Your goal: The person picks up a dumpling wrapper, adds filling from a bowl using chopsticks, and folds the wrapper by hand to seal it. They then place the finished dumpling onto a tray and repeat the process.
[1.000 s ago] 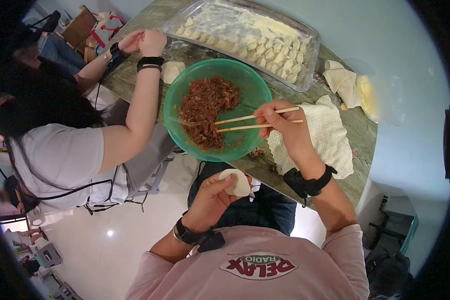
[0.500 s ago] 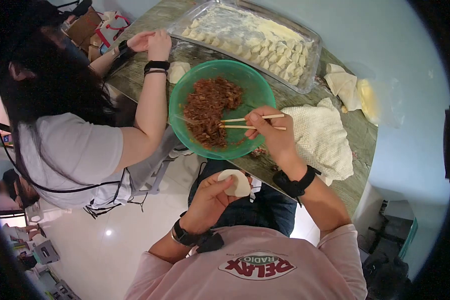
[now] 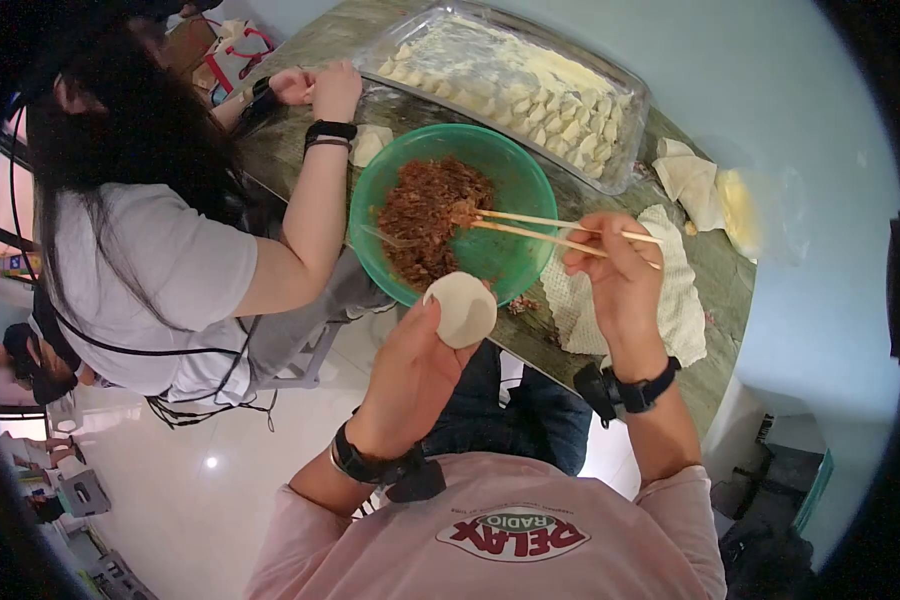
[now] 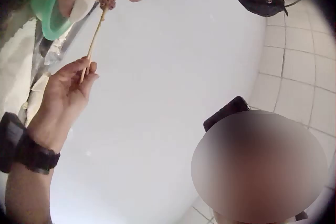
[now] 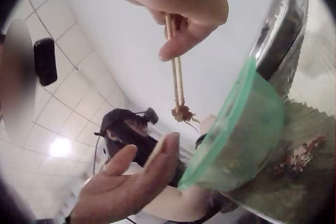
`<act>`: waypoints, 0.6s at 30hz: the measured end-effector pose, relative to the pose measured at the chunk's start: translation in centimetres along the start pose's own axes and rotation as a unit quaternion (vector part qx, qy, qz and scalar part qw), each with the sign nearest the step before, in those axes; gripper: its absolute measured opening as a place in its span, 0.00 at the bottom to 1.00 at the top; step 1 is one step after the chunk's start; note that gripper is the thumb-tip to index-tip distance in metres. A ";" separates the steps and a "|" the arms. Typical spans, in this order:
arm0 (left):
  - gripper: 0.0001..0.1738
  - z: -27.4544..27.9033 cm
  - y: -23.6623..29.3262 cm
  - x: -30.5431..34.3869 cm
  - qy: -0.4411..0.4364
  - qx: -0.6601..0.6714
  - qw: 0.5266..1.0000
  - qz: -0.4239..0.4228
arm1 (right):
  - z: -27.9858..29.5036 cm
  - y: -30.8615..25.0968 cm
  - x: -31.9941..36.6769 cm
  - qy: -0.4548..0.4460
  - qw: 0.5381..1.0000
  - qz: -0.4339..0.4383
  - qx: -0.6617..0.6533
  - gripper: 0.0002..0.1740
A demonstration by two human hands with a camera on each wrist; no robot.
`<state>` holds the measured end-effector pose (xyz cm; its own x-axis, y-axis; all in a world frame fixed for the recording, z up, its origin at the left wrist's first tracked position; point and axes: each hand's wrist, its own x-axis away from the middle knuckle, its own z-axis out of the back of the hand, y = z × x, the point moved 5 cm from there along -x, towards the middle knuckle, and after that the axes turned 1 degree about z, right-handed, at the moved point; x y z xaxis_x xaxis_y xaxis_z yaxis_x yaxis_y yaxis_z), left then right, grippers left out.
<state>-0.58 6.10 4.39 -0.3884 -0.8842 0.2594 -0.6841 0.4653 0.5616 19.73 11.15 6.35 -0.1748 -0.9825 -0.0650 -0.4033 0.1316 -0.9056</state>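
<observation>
My left hand point(image 3: 410, 375) holds a round pale wrapper point(image 3: 461, 309) between thumb and fingers, at the near rim of the green bowl point(image 3: 533, 180). My right hand point(image 3: 620, 285) grips a pair of chopsticks point(image 3: 550, 232); their tips pinch a small clump of brown meat filling point(image 3: 462, 213) over the bowl. In the right wrist view the clump point(image 5: 182, 112) hangs from the chopsticks above the left hand point(image 5: 126, 184), apart from the wrapper. More filling point(image 3: 425, 215) lies in the bowl.
A metal tray point(image 3: 625, 165) of floured dumplings stands behind the bowl. A white textured cloth point(image 3: 675, 290) lies right of it, dough pieces point(image 3: 688, 185) behind that. At the left another person point(image 3: 150, 250) sits with forearms on the table point(image 3: 725, 330). Filling scraps point(image 3: 522, 304) lie by the bowl.
My left hand has risen with the wrapper to the bowl's near edge. My right hand has shifted right, and the chopsticks have lifted a clump of filling out of the mass.
</observation>
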 end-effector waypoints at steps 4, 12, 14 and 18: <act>0.27 -0.9 0.4 -1.1 -0.004 0.029 0.999 -0.017 | 1.2 -1.3 2.0 -0.012 0.998 -0.030 -0.060 0.15; 0.28 -2.1 -0.9 -1.2 -0.008 0.071 0.996 0.043 | 1.5 -2.8 4.7 -0.025 0.996 -0.081 0.039 0.14; 0.29 -2.1 -1.1 -1.0 -0.013 0.062 0.996 0.056 | 1.6 -4.2 5.0 -0.041 0.992 -0.074 0.091 0.15; 0.29 -2.8 -1.3 -0.8 -0.011 0.064 0.996 0.067 | 2.0 -5.8 5.2 -0.044 0.991 -0.060 0.112 0.15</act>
<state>2.36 6.09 5.60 -0.4946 -0.8131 0.3069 -0.6974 0.5821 0.4181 22.99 5.04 10.43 -0.0542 -0.9983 0.0216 -0.2057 -0.0100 -0.9786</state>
